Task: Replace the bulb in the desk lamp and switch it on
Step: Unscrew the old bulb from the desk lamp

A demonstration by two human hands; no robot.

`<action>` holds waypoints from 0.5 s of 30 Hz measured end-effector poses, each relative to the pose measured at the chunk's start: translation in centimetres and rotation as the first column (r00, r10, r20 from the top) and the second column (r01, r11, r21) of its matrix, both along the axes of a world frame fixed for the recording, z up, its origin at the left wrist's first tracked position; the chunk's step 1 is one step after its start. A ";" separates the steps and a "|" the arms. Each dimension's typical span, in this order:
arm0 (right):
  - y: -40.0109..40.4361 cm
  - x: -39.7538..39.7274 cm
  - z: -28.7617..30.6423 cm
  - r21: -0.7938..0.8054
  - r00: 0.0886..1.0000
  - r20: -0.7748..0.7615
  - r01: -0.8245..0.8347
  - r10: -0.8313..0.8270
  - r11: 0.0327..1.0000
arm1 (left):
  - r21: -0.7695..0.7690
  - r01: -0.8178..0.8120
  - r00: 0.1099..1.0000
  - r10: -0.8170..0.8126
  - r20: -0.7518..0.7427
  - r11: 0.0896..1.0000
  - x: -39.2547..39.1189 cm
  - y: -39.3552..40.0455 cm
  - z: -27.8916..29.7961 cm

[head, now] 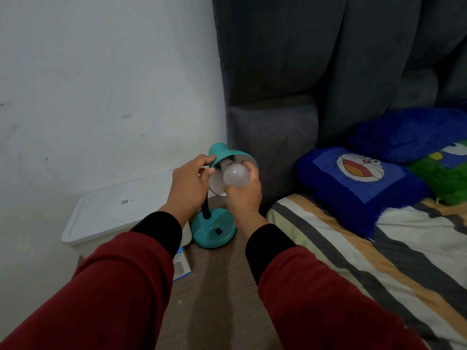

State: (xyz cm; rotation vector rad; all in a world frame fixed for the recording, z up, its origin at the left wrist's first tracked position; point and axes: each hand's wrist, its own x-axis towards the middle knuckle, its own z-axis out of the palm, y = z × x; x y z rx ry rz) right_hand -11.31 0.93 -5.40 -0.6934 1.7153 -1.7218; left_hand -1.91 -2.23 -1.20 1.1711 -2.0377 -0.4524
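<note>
A teal desk lamp stands on a wooden bedside table point(222, 286), its round base point(214, 231) carrying a black rocker switch point(218, 232). Its shade point(223, 154) is tilted toward me, white inside. My left hand point(189, 185) grips the shade's left rim. My right hand point(243, 192) is closed around a white round bulb point(236, 176) at the mouth of the shade, the bulb's neck pointing into the socket. The bulb is unlit. The black gooseneck point(206, 210) shows between my wrists.
A white lidded plastic box point(108, 215) sits left of the table against the wall. A blue-and-white carton point(180, 266) lies on the table, partly under my left sleeve. The bed with striped sheet point(379, 253), blue cartoon pillows point(358, 183) and grey headboard point(316, 72) fills the right.
</note>
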 end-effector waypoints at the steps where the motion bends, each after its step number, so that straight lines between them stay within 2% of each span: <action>1: 0.1 0.0 0.0 -0.001 1.000 0.002 -0.003 0.003 1.000 | 0.000 -0.001 1.000 0.001 -0.001 1.000 0.0 0.0 0.0; 7: 0.7 0.0 0.2 -0.079 0.995 0.095 -0.015 0.023 0.997 | 0.014 -0.007 1.000 0.007 -0.011 1.000 0.0 0.1 0.1; 11: 0.9 -0.2 0.3 -0.044 0.999 0.039 0.000 0.001 0.999 | 0.023 0.004 1.000 -0.004 0.009 1.000 0.2 0.5 0.3; 15: 1.5 -0.4 0.9 -0.034 1.000 -0.001 -0.030 0.030 0.999 | 0.003 0.028 0.993 -0.028 0.119 1.000 1.0 1.1 0.3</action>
